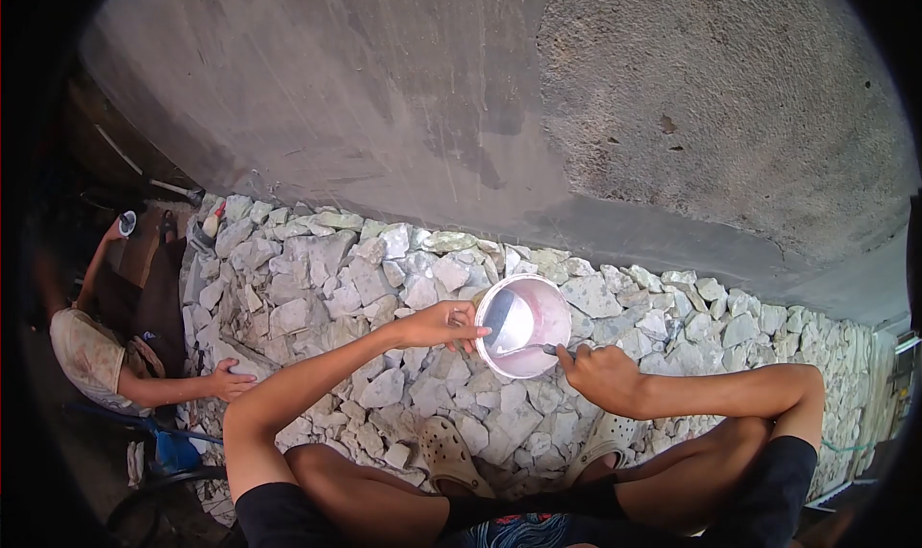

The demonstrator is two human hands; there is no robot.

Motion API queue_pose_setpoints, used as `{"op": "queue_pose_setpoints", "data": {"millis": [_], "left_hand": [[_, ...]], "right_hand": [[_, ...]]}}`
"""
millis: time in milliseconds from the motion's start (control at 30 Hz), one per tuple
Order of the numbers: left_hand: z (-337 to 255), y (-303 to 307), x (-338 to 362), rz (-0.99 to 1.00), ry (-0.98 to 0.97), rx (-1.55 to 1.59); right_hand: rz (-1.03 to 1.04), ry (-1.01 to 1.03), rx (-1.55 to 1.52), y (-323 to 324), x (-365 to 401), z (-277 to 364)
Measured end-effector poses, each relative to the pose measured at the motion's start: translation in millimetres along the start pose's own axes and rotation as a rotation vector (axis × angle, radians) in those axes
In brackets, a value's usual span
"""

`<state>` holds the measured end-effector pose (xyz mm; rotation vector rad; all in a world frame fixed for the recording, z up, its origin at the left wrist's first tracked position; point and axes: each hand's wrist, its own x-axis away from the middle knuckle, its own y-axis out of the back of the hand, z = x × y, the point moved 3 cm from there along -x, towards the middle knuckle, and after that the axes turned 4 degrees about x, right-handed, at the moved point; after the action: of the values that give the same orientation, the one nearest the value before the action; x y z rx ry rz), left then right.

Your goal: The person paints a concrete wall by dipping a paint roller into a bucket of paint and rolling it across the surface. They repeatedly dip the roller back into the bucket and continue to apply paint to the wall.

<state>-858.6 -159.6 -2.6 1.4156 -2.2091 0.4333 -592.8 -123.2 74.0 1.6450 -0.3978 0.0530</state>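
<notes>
A small whitish-pink plastic bucket (560,308) is tipped so that its open mouth faces me. My left hand (440,325) grips its left rim, with the thumb at the edge. Inside lies white material (519,325), beside a dark grey elongated patch (498,313) along the left inner wall. My right hand (605,379) is closed around a dark-handled tool (550,350), whose front end reaches over the right rim into the bucket. What kind of tool it is I cannot tell. Both hands are above the broken stones (384,389), in front of my knees.
A grey plastered wall (384,97) rises beyond the stones, with a rougher patch (711,116) at right. Beige clogs (449,452) are on my feet. At left another person (91,356) sits with a small cup (127,223), near a blue container (177,450).
</notes>
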Motion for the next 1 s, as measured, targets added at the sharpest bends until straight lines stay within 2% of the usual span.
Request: {"op": "queue_pose_setpoints", "data": {"millis": [267, 467, 767, 1000], "left_hand": [[4.8, 0.7, 0.4, 0.009, 0.007, 0.04], [1.5, -2.1, 2.7, -0.02, 0.007, 0.038], [4.4, -5.4, 4.7, -0.012, 0.002, 0.023], [3.8, -6.5, 7.3, -0.027, 0.015, 0.024]], "right_hand": [[0.102, 0.017, -0.045, 7.0, -0.2, -0.6], [0.102, 0.014, -0.052, 8.4, 2.7, 0.1], [0.012, -0.032, -0.061, 26.5, 4.1, -3.6], [-0.029, -0.007, -0.045, -3.4, -0.8, 6.3]]}}
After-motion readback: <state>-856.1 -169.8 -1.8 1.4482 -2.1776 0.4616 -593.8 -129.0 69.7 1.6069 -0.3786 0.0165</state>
